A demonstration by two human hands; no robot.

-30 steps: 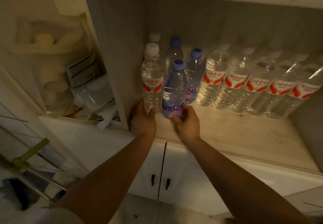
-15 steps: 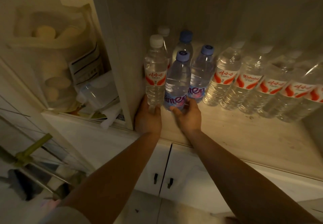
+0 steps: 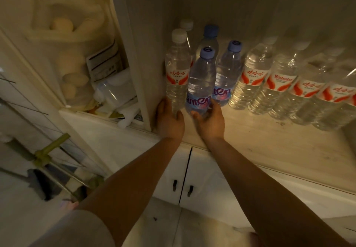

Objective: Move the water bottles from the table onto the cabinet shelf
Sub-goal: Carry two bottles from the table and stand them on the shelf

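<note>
Where the view begins, nearest the camera, two bare forearms reach up and forward over the closed double doors (image 3: 182, 177) of the lower cabinet. The left hand (image 3: 169, 119) curls its fingers and thumb round the base of a white-capped bottle (image 3: 176, 73) with a red label; this bottle stands upright on the cabinet shelf (image 3: 269, 140), just beside the shelf's left side panel (image 3: 142, 63). The right hand (image 3: 209, 120) grips the bottom of a blue-capped bottle (image 3: 201, 82) with a blue-and-pink label, thumb on its left and fingers on its right, the bottle upright on the shelf and touching the white-capped one. Just behind stand two more blue-capped bottles (image 3: 228, 73) and a further white-capped one (image 3: 186, 25), largely hidden. To the right, a row of clear red-labelled bottles (image 3: 279, 81) runs along the shelf toward its right end, the far ones blurred. Beyond the side panel, the left compartment (image 3: 86, 73) holds a translucent bag of pale rounded items, papers and a clear plastic container.
</note>
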